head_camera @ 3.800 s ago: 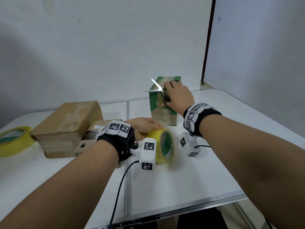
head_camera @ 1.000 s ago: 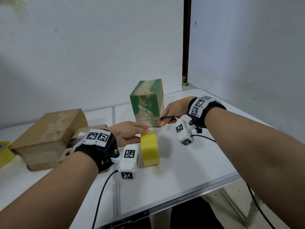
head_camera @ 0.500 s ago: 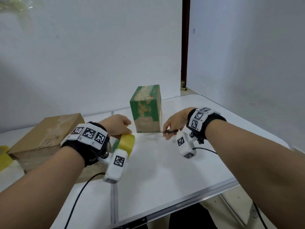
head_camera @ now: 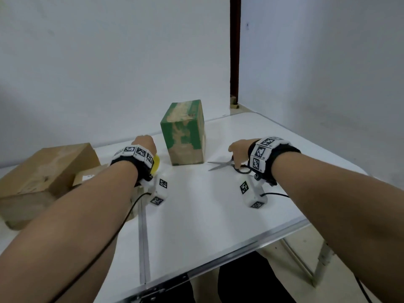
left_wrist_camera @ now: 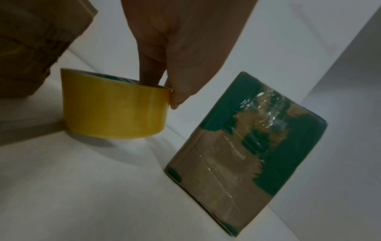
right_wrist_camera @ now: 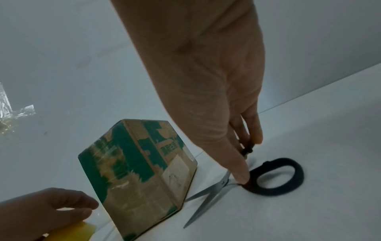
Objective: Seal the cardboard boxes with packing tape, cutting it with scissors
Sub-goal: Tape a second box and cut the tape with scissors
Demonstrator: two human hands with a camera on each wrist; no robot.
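Note:
A green and brown cardboard box (head_camera: 183, 136) stands upright mid-table, with clear tape shining on its side (left_wrist_camera: 247, 138). My left hand (left_wrist_camera: 163, 88) is just left of it and pinches the rim of a yellow tape roll (left_wrist_camera: 111, 110), one finger in the core and the thumb outside. The roll lies flat on the table. Right of the box, black-handled scissors (right_wrist_camera: 274, 176) lie on the table with their blades (head_camera: 218, 166) apart and pointing left. My right hand (right_wrist_camera: 247, 159) pinches them at the handles from above.
A large brown box (head_camera: 43, 171) and a small one (head_camera: 87, 176) sit at the left, close behind the tape roll. The white table (head_camera: 196, 226) has a seam down its middle and a metal front edge. A scrap of clear tape (right_wrist_camera: 12, 114) hangs on the wall.
My left hand has carried the tape roll back and left and laid it flat by the brown boxes. My right hand has lowered the scissors onto the table right of the green box.

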